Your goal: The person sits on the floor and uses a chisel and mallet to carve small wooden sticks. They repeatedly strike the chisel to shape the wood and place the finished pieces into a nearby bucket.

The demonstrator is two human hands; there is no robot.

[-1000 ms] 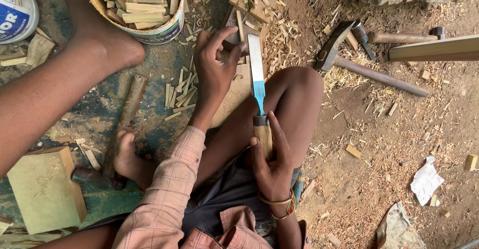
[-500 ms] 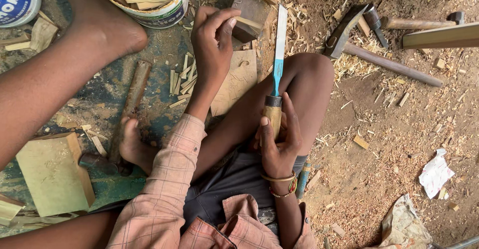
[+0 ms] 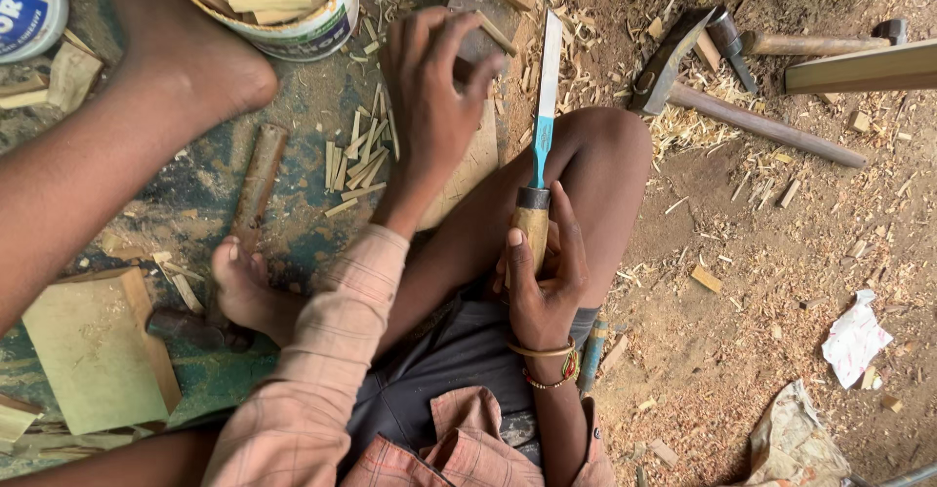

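Note:
My right hand (image 3: pixel 542 287), with bangles at the wrist, is closed around the wooden handle of a chisel (image 3: pixel 542 126). Its blue-necked steel blade points away from me, lying along my bent knee (image 3: pixel 605 155). My left hand (image 3: pixel 429 87), in a pink checked sleeve, reaches forward with fingers spread. The fingertips rest on a dark block (image 3: pixel 473 9) above a pale flat board (image 3: pixel 478 160). I cannot see anything gripped in that hand.
A white bucket (image 3: pixel 312 33) of cut wood strips stands at the top. A bare limb (image 3: pixel 117 145) stretches in from the left. A hammer-like tool (image 3: pixel 683 48) lies on the sawdust at right. A green-tinged board (image 3: pixel 98 350), loose splinters (image 3: pixel 356 165) and crumpled paper (image 3: pixel 854 336) lie around.
My left hand has let go of the small wood piece it pinched and now spreads over the block. The chisel has shifted slightly right, still in my right hand.

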